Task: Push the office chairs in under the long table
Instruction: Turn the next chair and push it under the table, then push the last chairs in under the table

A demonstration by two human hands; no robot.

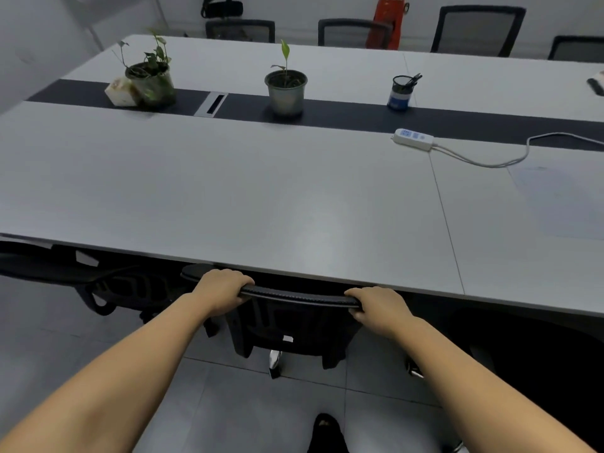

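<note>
A black mesh office chair (294, 322) stands in front of me, its backrest top close against the near edge of the long grey table (261, 197). My left hand (222, 291) grips the left end of the backrest's top rail, fingers curled over it. My right hand (379, 305) grips the right end the same way. The chair's seat is hidden under the tabletop. Another black chair (108, 289) sits to the left, partly under the table. A third dark chair (539, 361) is at the right edge.
On the table stand two potted plants (286, 93), a pen cup (400, 93) and a white power strip (413, 139) with its cable. Several chairs (477, 31) line the far side. A red object (389, 21) stands by the far wall. Grey tiled floor lies below.
</note>
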